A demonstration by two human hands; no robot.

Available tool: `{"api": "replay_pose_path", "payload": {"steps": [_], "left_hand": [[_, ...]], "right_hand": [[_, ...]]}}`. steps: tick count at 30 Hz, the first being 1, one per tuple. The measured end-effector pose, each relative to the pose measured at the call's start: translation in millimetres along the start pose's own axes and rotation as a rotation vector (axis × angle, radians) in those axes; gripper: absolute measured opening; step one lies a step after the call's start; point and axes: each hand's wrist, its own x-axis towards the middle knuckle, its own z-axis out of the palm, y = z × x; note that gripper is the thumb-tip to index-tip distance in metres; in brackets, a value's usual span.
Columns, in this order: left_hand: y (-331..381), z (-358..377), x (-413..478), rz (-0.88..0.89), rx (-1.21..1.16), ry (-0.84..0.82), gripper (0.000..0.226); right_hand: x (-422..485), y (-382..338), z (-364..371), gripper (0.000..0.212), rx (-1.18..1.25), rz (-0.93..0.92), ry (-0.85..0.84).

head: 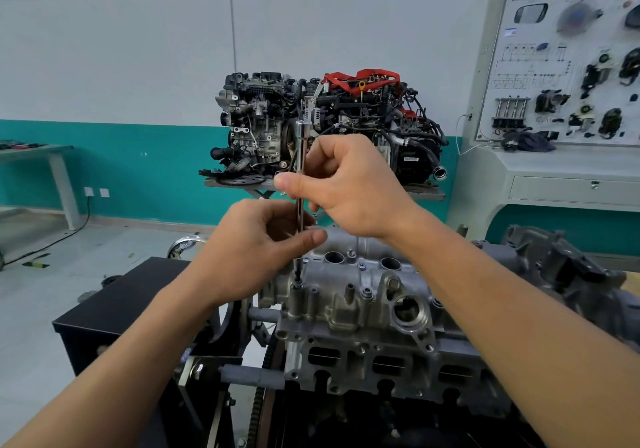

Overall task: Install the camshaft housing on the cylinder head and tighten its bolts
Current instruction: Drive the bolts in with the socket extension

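Right hand (pixel 349 184) and, at its 7 o'clock, left hand (pixel 258 246) both pinch an upright extension bar (pixel 301 139), tip on a bolt (pixel 297 285) of the camshaft housing (pixel 360 304) at 6 o'clock; wall panel (pixel 540 66) print unreadable

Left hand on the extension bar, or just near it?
Touching. Head view: the left hand pinches the extension bar low on its shaft, between thumb and fingers.

A black stand (pixel 114 309) is carrying the cylinder head (pixel 381 361); behind it, a grey platform (pixel 427 194) is bearing two engines (pixel 263 118).
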Motion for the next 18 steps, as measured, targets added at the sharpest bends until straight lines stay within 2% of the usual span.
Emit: {"api": "replay_pose_path", "payload": {"steps": [2,4,6,7,10,12,14,16,18], "left_hand": [[-1,2,-2,-0.013,-0.055,0.105,0.034],[-3,1,-2,-0.026,-0.086,0.136,0.022],[-6,0,-2,-0.034,-0.081,0.089,0.01],[-7,-1,-1,-0.034,-0.068,0.047,0.008],[-6,-6,1,-0.009,-0.023,-0.096,0.015],[-6,-7,2,-0.02,-0.052,-0.138,0.018],[-6,-6,0,-0.03,-0.102,-0.119,0.026],[-7,-2,-1,-0.03,-0.155,-0.018,0.035],[-9,1,-2,-0.029,-0.173,0.104,0.033]], "right_hand": [[0,0,1,0.032,-0.008,-0.011,0.016],[0,-1,-1,0.022,0.054,-0.01,-0.038],[-2,-2,-4,0.009,0.141,-0.005,-0.148],[-3,-1,-5,0.009,0.159,-0.003,-0.195],[-3,0,-5,0.013,0.137,-0.001,-0.243],[-3,2,-4,0.01,0.118,-0.005,-0.199],[-3,4,-2,0.017,0.086,-0.015,-0.096],[-1,9,0,0.031,0.016,-0.038,0.02],[-1,11,2,0.04,-0.006,-0.036,0.07]]}}
